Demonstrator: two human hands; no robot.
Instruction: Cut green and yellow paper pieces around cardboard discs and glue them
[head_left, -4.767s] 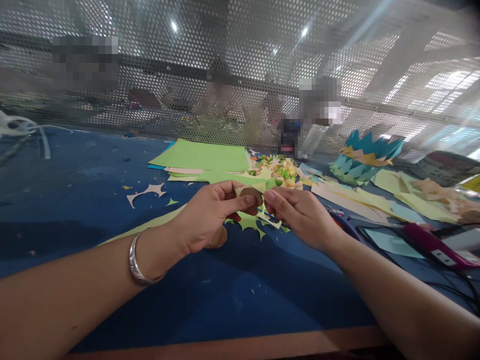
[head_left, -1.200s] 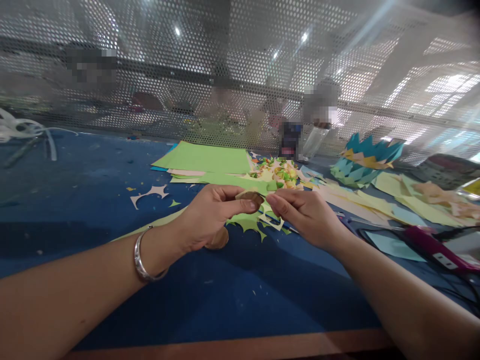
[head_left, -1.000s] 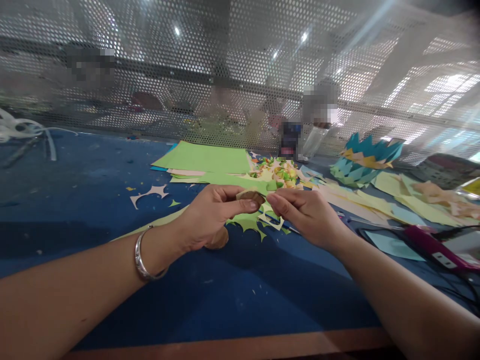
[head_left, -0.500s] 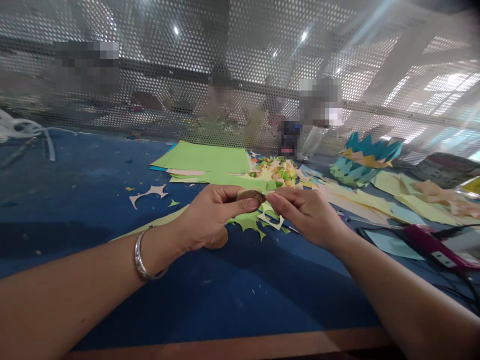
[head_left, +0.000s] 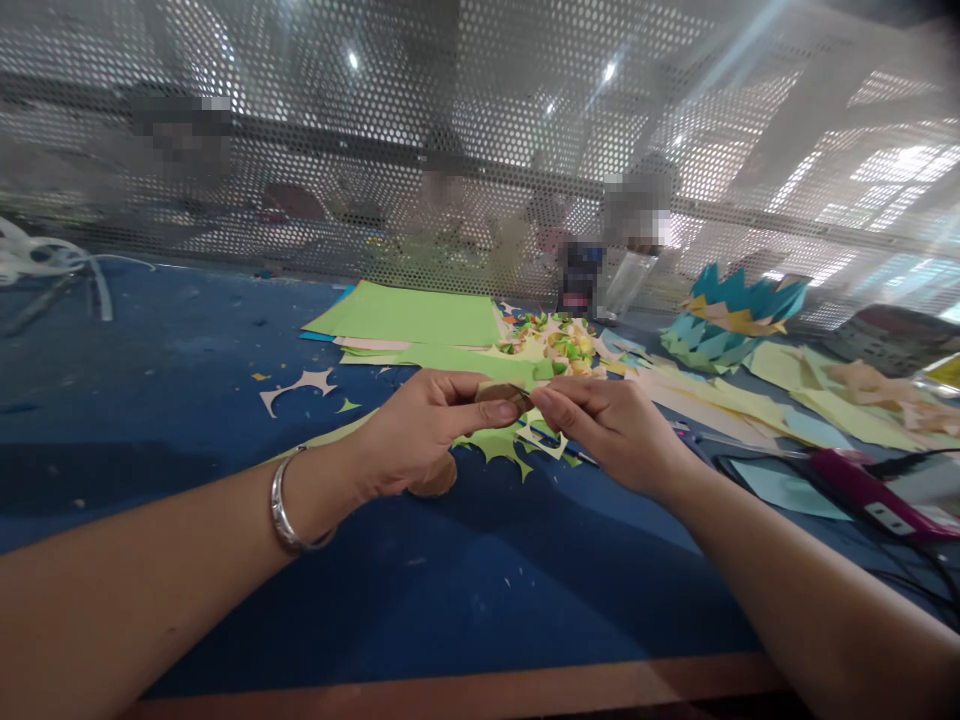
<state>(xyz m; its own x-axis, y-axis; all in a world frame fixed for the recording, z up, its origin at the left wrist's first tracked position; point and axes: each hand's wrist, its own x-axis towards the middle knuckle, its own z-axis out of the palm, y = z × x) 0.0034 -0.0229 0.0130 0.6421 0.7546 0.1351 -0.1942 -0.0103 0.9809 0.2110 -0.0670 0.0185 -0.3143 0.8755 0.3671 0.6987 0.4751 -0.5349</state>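
"Changed?"
"Round flat brown disc: lay tilted flatter than earlier, between both hands. Handling apparently remained unfinished."

"Hands?"
"Left hand: gripped the disc. Right hand: pinched closed just right of it; contents could not be told."

"Unchanged?"
"Second round brown disc: on blue tabletop, near side of left hand."
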